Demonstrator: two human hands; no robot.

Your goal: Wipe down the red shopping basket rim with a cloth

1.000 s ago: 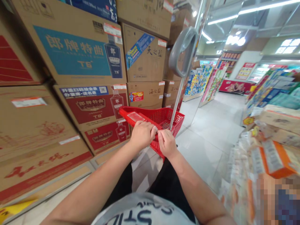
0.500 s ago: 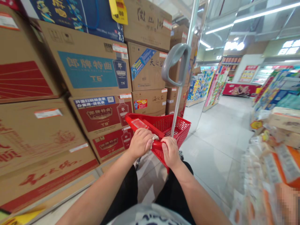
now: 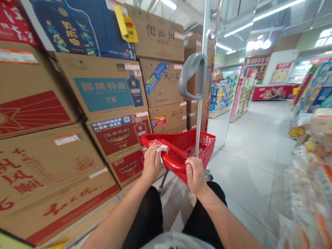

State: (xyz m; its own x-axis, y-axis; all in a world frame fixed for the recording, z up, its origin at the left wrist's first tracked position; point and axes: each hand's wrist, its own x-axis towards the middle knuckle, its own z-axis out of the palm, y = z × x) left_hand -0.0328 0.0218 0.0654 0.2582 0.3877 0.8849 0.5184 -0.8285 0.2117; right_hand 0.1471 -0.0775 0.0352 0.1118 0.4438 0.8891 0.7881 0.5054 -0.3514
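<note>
A red shopping cart (image 3: 209, 147) with a perforated basket stands just in front of me. My right hand (image 3: 196, 174) is wrapped round the right end of its red handle (image 3: 173, 163). Toward the left end, my left hand (image 3: 150, 162) presses a crumpled white cloth (image 3: 162, 149) against the handle; whether it is fabric or paper I cannot tell. A bare stretch of handle shows between both hands. From the cart rises a metal pole (image 3: 199, 124) with a grey loop grip (image 3: 192, 76). The basket's near inside is partly hidden.
Stacked cardboard cartons (image 3: 103, 91) form a wall on the left. A mirrored column (image 3: 228, 65) stands beyond the cart. Packaged goods (image 3: 313, 166) line the right side, with pale tiled floor (image 3: 249, 148) between. A red-fronted counter (image 3: 272, 92) is farther back.
My left hand has slid left along the handle with the cloth, widening the gap to my right hand, which keeps its grip. Cart and cartons sit slightly lower and farther right in view.
</note>
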